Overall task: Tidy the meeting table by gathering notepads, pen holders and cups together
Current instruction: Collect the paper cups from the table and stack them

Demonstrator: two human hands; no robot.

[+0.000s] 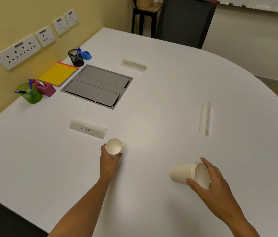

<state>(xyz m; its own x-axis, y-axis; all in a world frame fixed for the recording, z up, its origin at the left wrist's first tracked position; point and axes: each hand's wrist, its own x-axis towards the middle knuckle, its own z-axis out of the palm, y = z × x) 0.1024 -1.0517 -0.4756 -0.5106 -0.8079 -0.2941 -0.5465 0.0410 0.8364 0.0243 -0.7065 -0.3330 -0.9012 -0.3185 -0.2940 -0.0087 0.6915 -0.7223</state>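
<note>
Left hand: wrapped around a white paper cup, mouth tilted toward the camera, held just in front of the name card marked in handwriting. Fingers curled round the cup's lower wall; grasp closed on it.

Right hand: gripped a stack of paper cups turned on its side, bases pointing left, mouth toward the palm. Thumb below the rim, fingers over the top. Two rims visible, one nested in the other.

Both cup loads held near the front middle of the white table, well apart from each other.

Remaining task items grouped at the far left, along the wall edge: green pen holder touching a pink tape dispenser; yellow notepad just beside it; black mesh pen holder beyond, with a blue tape dispenser behind it.

Grey cable hatch set flush in the surface, right of the notepad. Two clear card stands standing on the far and right areas. Broad bare surface between hands and grouped items. Rounded table edge on the right; dark chair at the far end.
</note>
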